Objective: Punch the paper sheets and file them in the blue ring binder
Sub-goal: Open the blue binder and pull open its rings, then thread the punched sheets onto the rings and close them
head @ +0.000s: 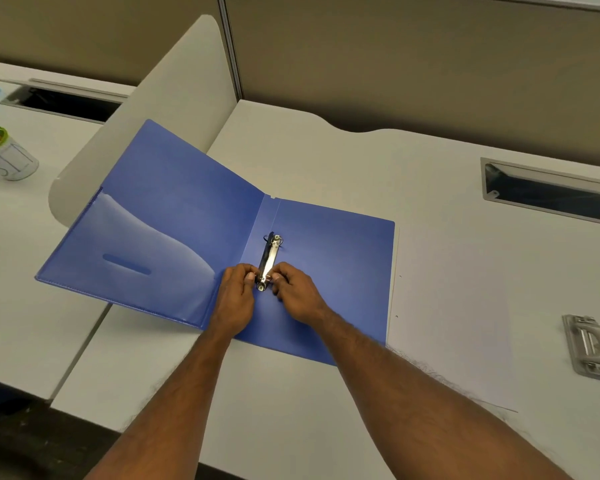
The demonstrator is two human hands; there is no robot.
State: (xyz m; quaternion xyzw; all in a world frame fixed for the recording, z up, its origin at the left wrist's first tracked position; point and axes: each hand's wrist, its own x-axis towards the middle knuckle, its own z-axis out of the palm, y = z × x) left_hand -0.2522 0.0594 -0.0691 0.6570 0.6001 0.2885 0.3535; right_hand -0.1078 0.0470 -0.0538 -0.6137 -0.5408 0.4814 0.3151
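Already the white paper sheets (451, 306) lie punched just right of the open blue plastic ring binder (174, 216) on the pale desk (361, 161), unfiled, while the left hand (234, 299) and right hand (297, 294) pinch its metal ring mechanism (269, 261), apparently opening it.

Even, fairly bright indoor light falls from above, casting only faint, soft shadows under the hands and along the near edge of the blue ring binder (174, 216). A pale sheen lies on its clear inner pocket (146, 244). Wide-angle distortion bends the desk (326, 161) edges toward the corners, and the picture is slightly soft throughout
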